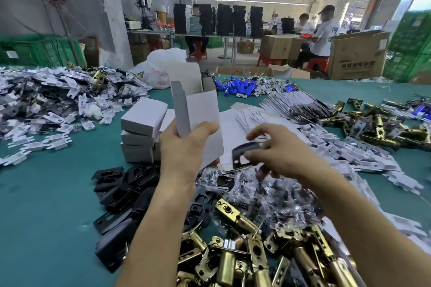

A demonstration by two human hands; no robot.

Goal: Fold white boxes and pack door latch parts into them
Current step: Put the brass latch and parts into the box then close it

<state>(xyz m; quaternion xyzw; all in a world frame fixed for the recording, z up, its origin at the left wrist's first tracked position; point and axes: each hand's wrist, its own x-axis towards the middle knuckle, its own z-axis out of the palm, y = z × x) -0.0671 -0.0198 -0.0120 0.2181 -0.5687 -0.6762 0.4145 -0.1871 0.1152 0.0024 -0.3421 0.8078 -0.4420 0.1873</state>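
Now left hand (184,149) grips the white box (203,109) upright; right hand (279,149) pinches black plate (242,155) beside it.

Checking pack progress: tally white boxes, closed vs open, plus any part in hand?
Closed white boxes in the stack: 3
Open white box, gripped by the left hand: 1
Black plate, pinched by the right hand: 1
Total: 5

Little print is legible
Red lettering on the white plastic bag (161,63) seems to begin "Guang", and the rest is blurred. Bold dark characters on the big cardboard box (356,53) and bluish letters on a white T-shirt (325,37) are too blurred to read.
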